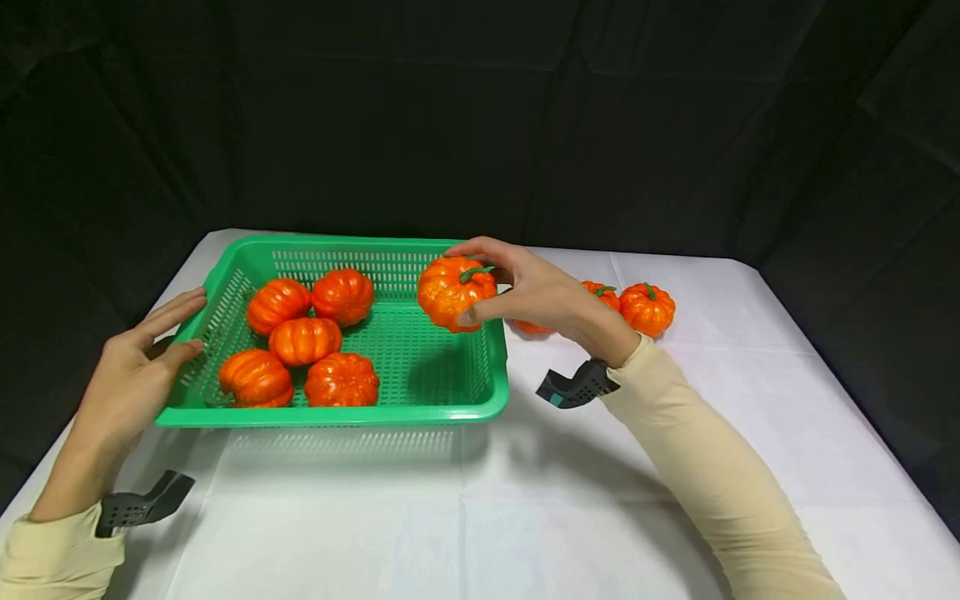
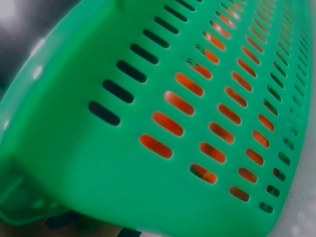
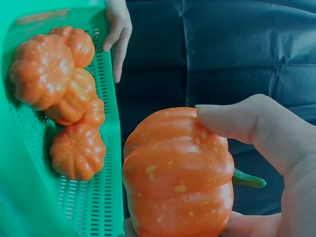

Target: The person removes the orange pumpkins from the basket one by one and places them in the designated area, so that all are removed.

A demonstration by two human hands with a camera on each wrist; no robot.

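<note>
My right hand (image 1: 536, 287) grips a small orange pumpkin (image 1: 453, 292) with a green stem, above the right end of a green plastic basket (image 1: 330, 415). In the right wrist view the thumb and fingers hold this pumpkin (image 3: 177, 173) from opposite sides. At the basket's left end, my left hand (image 1: 138, 362) touches the rim, its fingers fairly straight. Several orange pumpkins (image 1: 342, 380) lie in the left half of the basket. The left wrist view is filled by the slotted basket wall (image 2: 64, 148), with orange showing through the slots.
More pumpkins (image 1: 647, 309) rest on the white tablecloth (image 1: 720, 392) to the right of the basket, one partly hidden behind my right hand and wrist. A black cloth backdrop (image 1: 480, 117) hangs behind the table.
</note>
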